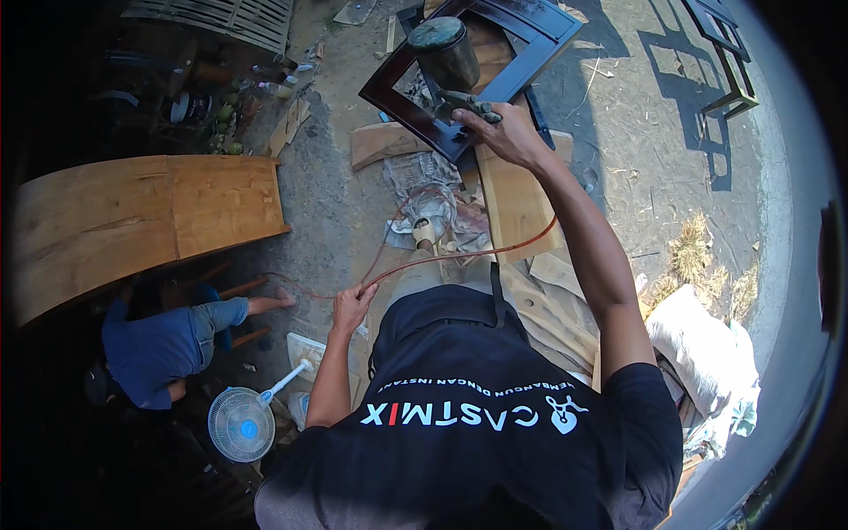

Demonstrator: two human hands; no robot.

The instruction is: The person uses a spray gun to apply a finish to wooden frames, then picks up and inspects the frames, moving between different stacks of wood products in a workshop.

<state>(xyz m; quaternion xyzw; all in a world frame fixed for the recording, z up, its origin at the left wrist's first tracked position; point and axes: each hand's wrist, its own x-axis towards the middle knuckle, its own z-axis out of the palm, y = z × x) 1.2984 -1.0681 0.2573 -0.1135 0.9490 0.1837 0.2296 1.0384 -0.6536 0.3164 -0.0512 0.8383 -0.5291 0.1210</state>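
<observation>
Right hand (pixel 506 132) clamped on spray gun (pixel 449 64), left hand (pixel 353 306) on hose (pixel 450 257).
Apparently coating dark frame (pixel 409 108); next, sweep evenly.

Head-worn fisheye view, facing steeply down
It looks from above and behind the left hand (pixel 352 306) and right hand (pixel 511 134), close over the black shirt (pixel 495 362), taking in ground (pixel 618 150) well beyond both, straight edges bending toward its rim
</observation>
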